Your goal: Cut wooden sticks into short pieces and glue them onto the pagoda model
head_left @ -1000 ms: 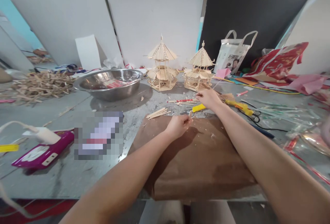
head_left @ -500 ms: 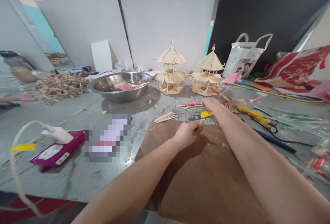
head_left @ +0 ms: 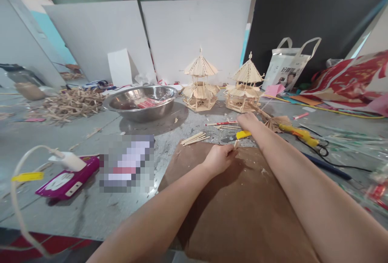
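Observation:
My left hand [head_left: 218, 158] is closed in a pinch on a short wooden stick piece [head_left: 235, 144], resting on a brown paper sheet [head_left: 242, 210]. My right hand [head_left: 249, 122] reaches farther out, over loose sticks and a red pen [head_left: 221, 124], beside a yellow utility knife [head_left: 242, 134]; its fingers are curled, and what they hold is hidden. A small bundle of sticks [head_left: 194, 137] lies left of it. Two stick-built pagoda models [head_left: 200, 80] [head_left: 246, 84] stand behind.
A steel bowl [head_left: 142, 101] sits at back left, near a heap of wood scraps [head_left: 69, 102]. A magenta phone [head_left: 68, 178] with a white charger cable lies at left. A yellow glue gun [head_left: 298, 133], cords, a tote bag [head_left: 287, 69] and red wrapping crowd the right.
The view has shifted left and tilted slightly. My right hand drew a little back from the right pagoda; my left hand stays pinched on the stick piece.

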A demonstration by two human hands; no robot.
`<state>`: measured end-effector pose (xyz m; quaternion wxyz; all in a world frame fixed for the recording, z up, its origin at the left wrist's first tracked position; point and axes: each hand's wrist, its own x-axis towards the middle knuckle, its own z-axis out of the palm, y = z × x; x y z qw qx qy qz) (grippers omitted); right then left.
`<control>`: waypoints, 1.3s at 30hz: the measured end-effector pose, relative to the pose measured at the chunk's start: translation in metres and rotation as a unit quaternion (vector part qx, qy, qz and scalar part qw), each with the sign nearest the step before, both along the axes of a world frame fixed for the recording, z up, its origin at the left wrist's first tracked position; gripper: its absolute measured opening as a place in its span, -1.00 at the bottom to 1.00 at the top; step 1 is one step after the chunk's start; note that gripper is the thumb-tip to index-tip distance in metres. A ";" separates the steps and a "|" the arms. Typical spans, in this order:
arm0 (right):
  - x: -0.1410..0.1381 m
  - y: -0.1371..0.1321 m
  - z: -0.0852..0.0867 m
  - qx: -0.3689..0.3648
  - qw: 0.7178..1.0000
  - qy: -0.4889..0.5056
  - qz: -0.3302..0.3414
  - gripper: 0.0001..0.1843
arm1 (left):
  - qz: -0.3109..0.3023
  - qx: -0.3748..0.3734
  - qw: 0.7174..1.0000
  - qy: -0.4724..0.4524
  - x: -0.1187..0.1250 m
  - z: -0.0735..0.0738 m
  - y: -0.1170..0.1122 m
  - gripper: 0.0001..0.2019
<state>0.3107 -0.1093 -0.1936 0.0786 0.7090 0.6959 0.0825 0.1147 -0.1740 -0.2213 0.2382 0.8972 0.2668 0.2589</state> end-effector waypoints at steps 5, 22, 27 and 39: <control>0.000 -0.021 0.015 0.097 0.993 0.059 -0.040 -0.63 | 0.006 -0.012 1.000 0.001 0.001 -0.001 0.003 -0.76; -0.057 -0.120 -0.023 0.131 0.783 0.608 -0.012 -0.83 | -0.042 -0.097 0.994 0.009 -0.002 0.010 0.014 -0.69; -0.059 -0.124 -0.026 0.177 0.824 0.537 0.025 -0.81 | -0.035 -0.094 0.995 0.011 -0.002 0.010 0.015 -0.69; -0.065 -0.124 -0.038 0.216 0.802 0.555 0.051 -0.83 | -0.026 -0.071 0.997 0.021 -0.001 0.009 0.015 -0.72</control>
